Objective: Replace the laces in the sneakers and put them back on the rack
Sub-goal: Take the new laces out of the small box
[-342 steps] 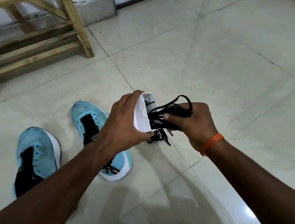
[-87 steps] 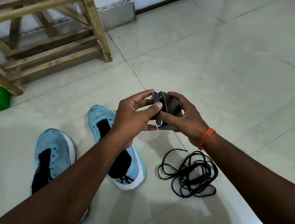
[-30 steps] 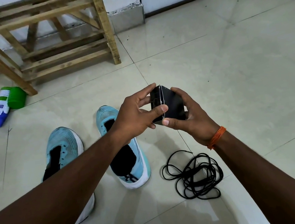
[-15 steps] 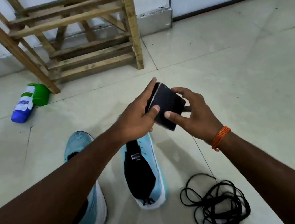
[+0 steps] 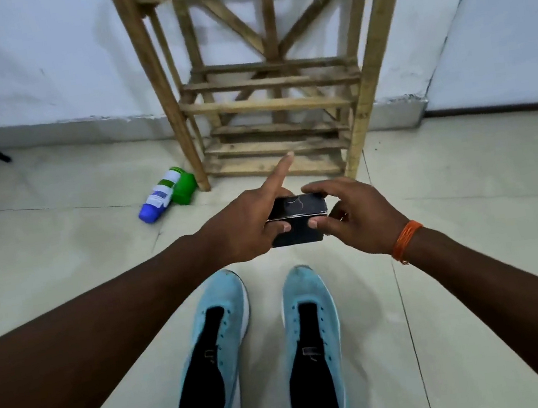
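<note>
Apparently closed, box (image 5: 298, 230) pinched between left hand (image 5: 247, 229) and right hand (image 5: 361, 222).

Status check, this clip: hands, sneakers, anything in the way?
Left hand and right hand grip black box. Sneakers on floor, unlaced, facing rack. Bottle lies beside rack leg, apart from sneakers.

Two light-blue sneakers with white soles and black tongues stand side by side on the floor (image 5: 61, 260), toes toward the rack. One sneaker (image 5: 213, 360) and the other sneaker (image 5: 312, 350) sit just apart, both unlaced, eyelets bare. The wooden rack (image 5: 267, 105) stands upright against the wall (image 5: 32, 57) with slatted shelves. A small black box (image 5: 297, 220) hangs level above the toes, pinched between the left hand (image 5: 246, 227) and the right hand (image 5: 363, 218).
</note>
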